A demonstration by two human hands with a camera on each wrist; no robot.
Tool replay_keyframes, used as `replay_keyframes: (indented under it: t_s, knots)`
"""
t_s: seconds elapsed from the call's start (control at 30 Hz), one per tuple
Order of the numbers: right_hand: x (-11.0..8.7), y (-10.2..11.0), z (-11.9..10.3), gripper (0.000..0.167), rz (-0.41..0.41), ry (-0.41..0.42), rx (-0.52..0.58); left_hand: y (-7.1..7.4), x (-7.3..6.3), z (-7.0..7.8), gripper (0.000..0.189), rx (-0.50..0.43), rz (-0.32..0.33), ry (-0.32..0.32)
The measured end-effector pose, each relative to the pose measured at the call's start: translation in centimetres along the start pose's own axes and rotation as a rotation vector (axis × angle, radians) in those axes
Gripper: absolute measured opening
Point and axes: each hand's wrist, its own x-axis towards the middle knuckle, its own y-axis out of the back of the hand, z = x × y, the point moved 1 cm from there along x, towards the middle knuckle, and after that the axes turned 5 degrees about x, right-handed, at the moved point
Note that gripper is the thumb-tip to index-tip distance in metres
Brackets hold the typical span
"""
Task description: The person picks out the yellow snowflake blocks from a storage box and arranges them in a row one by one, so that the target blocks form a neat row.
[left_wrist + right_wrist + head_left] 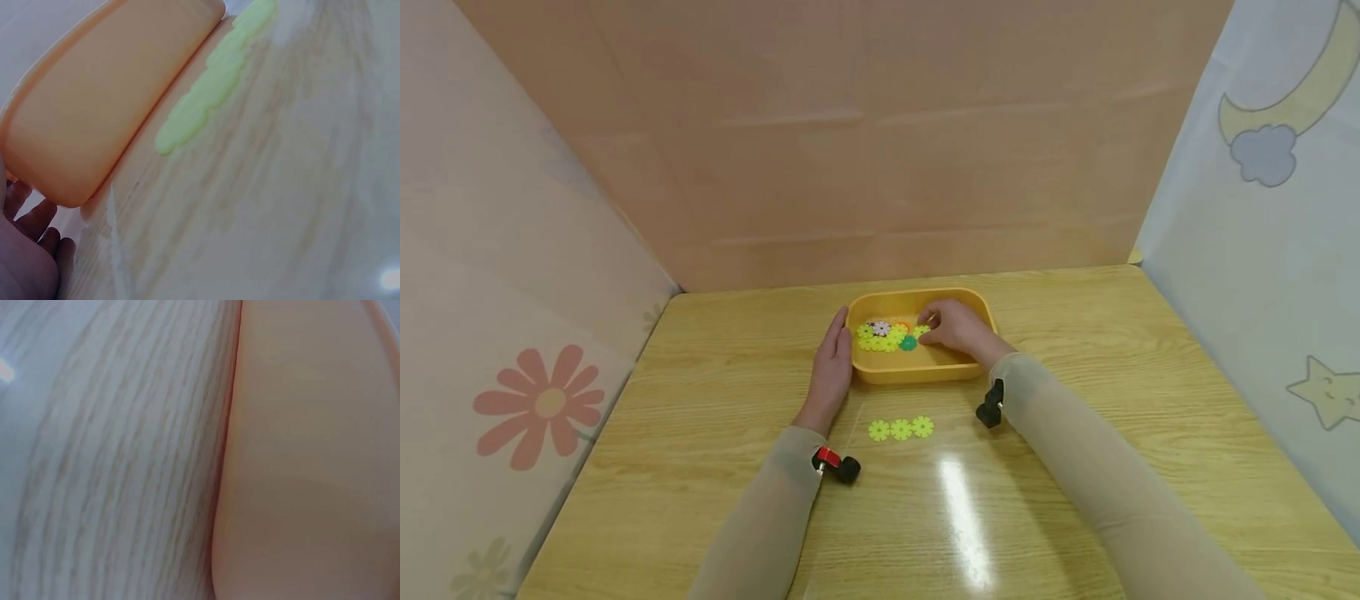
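A yellow plastic tray [917, 375] stands on the table and holds a small heap of flower-shaped interlocking discs [882, 342], mostly yellow, with a green disc [908, 342] and a pale lilac one [881, 328] among them. My right hand [958, 327] reaches over the tray's right side and pinches a yellow disc [921, 332] between thumb and fingers. Along the tray's left wall rests my left hand [832, 364], its fingers extended. In front of the tray, several petals of three yellow discs [901, 429] meet in a row on the tabletop.
The wood-grain table [715, 467] has a bright light reflection at the front middle. A tan panel [865, 167] rises behind it. White side panels with a printed flower [550, 403] and a moon [1300, 100] stand left and right.
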Motion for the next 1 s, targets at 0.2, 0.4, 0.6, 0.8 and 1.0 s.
replay_keyframes:
  t_s: [0.2, 0.4, 0.6, 0.8, 1.0]
  knots:
    - [0.1, 0.0, 0.0, 0.029, 0.004, -0.006, -0.005, 0.0, 0.0, 0.1, 0.059, -0.001, 0.002, 0.003]
    - [0.0, 0.2, -0.2, 0.033, 0.018, -0.001, -0.019, 0.1, 0.1, 0.1, 0.057, -0.001, 0.002, 0.001]
    - [0.1, 0.3, -0.4, 0.036, 0.023, -0.019, -0.026, 0.1, 0.2, 0.2, 0.057, -0.006, 0.010, 0.003]
    - [-0.1, 0.4, -0.8, 0.036, 0.075, -0.026, 0.002, 0.0, 0.0, 0.0, 0.058, -0.006, 0.010, 0.009]
    - [-0.7, 0.5, -1.5, 0.032, 0.131, 0.010, 0.027, -0.1, -0.3, 0.0, 0.059, -0.006, 0.006, 0.006]
